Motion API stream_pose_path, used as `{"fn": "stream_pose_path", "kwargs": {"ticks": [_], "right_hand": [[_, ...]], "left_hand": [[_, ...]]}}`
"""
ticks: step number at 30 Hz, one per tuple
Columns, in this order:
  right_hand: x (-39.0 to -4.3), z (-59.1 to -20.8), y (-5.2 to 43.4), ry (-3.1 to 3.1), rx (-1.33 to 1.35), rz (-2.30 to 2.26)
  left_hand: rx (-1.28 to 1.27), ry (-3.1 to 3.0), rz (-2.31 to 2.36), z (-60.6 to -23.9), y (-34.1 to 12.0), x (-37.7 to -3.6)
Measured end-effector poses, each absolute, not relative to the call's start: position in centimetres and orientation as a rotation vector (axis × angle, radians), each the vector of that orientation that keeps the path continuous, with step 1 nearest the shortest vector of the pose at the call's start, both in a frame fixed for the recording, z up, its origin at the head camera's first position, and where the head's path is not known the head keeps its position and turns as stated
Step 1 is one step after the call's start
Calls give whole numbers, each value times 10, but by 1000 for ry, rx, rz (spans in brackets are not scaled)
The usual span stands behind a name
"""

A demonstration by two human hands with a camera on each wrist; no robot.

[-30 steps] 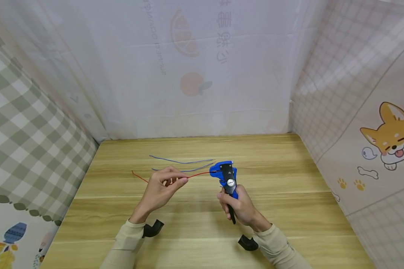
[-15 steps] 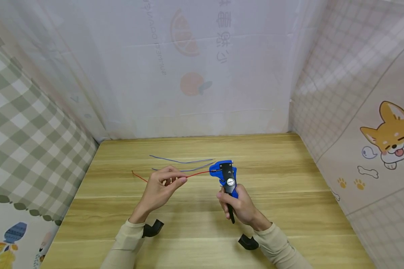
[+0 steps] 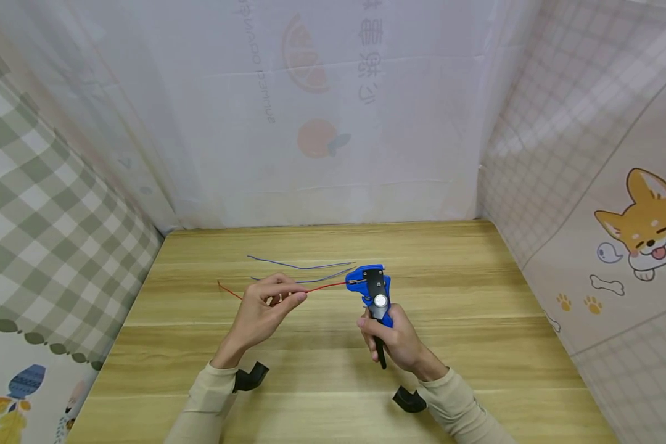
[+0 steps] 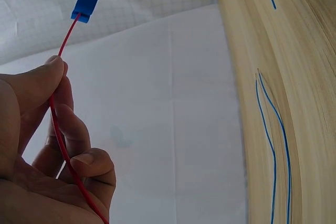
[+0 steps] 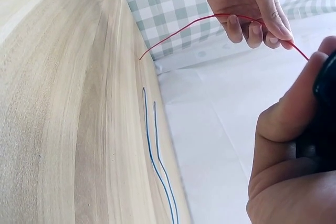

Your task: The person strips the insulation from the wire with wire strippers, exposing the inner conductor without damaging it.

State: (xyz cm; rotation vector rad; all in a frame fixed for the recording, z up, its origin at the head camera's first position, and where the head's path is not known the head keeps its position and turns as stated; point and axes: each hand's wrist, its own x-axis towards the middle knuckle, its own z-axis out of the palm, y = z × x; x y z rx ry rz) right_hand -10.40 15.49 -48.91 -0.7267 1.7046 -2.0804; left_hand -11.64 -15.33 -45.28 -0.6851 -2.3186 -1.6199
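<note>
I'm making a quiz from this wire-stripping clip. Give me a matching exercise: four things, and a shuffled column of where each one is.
Things:
1. red wire
2. blue wires
3. stripper
4. left hand

Places or states:
A. lying loose on the table
B. gripped by the right hand
C. pinching the red wire
D. one end in the stripper's head

Pairs: 1-D, 2-A, 3-B, 4-C

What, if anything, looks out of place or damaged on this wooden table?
Nothing stands out. The left hand pinches the thin red wire, fed into the blue wire stripper gripped by the right hand. Two thin blue wires lie flat on the wooden table.
</note>
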Motion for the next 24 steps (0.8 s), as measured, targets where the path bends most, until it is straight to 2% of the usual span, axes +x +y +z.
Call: {"fn": "stream_pose_path", "kwargs": {"ticks": [24], "right_hand": [[-106,-488,165,1630,-640,-2176]], "left_hand": [[-658,-2327,-1577,-456,-158,-115]]}}
